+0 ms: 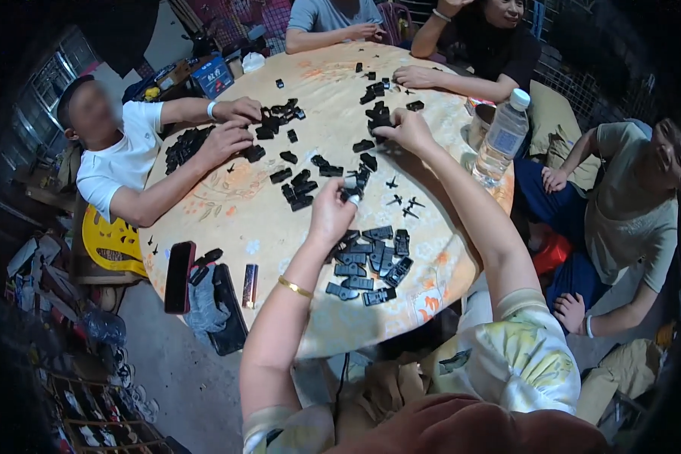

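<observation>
My left hand (333,212), with a gold bracelet on its wrist, is closed with its fingertips on a small black plastic piece (360,177) over the middle of the round table. Farther off, my right hand (410,135) reaches to a dark heap of black pieces (378,113), thumb and fingers closing on one at its near edge; the fingers partly hide it. Several black car-shaped plastic parts (371,257) lie just in front of me. Another loose group of black parts (301,189) sits left of my left hand. Small cross-shaped black bits (408,204) are scattered to its right.
A flowered cloth covers the table (227,200). A water bottle (501,140) and a cup (480,125) stand at its right edge. A phone (179,276), a dark case (228,310) and a lighter-like tube (250,285) lie near left. A co-worker's hands (234,125) handle black parts opposite left; others sit around.
</observation>
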Demonstrator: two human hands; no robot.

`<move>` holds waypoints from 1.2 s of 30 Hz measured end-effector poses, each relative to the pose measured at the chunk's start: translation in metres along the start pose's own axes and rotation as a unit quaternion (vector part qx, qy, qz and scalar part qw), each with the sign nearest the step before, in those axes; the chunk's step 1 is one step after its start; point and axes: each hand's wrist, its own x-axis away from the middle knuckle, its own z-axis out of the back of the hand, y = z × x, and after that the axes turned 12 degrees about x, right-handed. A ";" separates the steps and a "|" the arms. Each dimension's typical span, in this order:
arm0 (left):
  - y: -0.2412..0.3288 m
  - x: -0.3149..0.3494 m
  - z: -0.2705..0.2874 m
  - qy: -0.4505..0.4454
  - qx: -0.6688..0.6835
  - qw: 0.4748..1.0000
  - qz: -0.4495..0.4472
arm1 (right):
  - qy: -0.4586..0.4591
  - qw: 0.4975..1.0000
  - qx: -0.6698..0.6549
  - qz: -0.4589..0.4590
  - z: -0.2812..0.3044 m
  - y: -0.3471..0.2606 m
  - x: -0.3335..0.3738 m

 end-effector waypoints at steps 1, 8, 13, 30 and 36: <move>-0.008 -0.003 0.003 -0.002 0.032 0.999 0.019 | -0.022 0.998 -0.055 0.035 -0.004 -0.010 0.012; 0.013 -0.004 0.005 -0.012 0.346 0.937 0.039 | -0.040 0.978 -0.104 0.177 -0.005 -0.053 0.090; 0.018 0.005 0.010 -0.005 0.422 0.906 0.039 | -0.001 0.957 -0.230 0.175 -0.007 -0.050 0.102; 0.018 0.005 -0.004 0.087 0.387 0.918 0.027 | 0.177 0.919 -0.081 0.343 -0.015 -0.055 0.114; 0.032 0.013 -0.003 0.076 0.414 0.906 0.044 | 0.183 0.905 -0.087 0.373 -0.013 -0.064 0.124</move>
